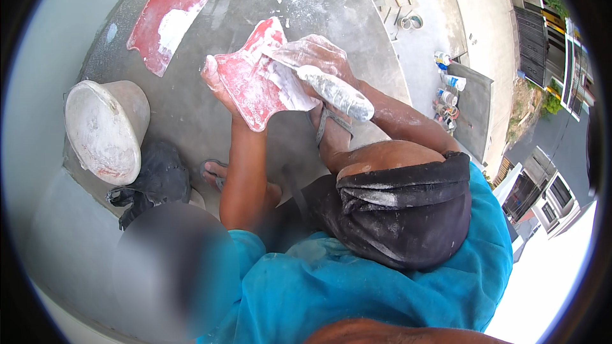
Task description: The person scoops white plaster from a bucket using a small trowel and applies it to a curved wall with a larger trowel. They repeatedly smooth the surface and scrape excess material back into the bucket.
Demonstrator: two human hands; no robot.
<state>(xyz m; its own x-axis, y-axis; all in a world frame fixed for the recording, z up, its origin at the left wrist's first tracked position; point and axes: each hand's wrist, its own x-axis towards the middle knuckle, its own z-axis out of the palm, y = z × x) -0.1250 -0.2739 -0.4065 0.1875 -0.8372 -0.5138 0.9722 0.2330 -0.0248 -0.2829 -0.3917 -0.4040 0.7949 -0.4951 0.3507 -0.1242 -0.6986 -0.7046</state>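
Observation:
My left hand (217,83) grips the left side of a red plastic board (245,83) smeared with white compound, held over the concrete surface between my feet. My right hand (322,57), white with dust, is closed on a putty knife with a white-caked handle (335,92), whose blade end is over the board's right part, where white paste lies. The hand partly hides the blade. A second red board (146,38) with a white patch lies flat at the upper left of the concrete.
A dusty white bucket (102,130) stands at the left beside a black plastic bag (156,175), along a pale wall (51,102). The concrete (319,0) has an edge at the right; beyond, apparently lower, are several containers (449,95), loose tools, a gate and buildings.

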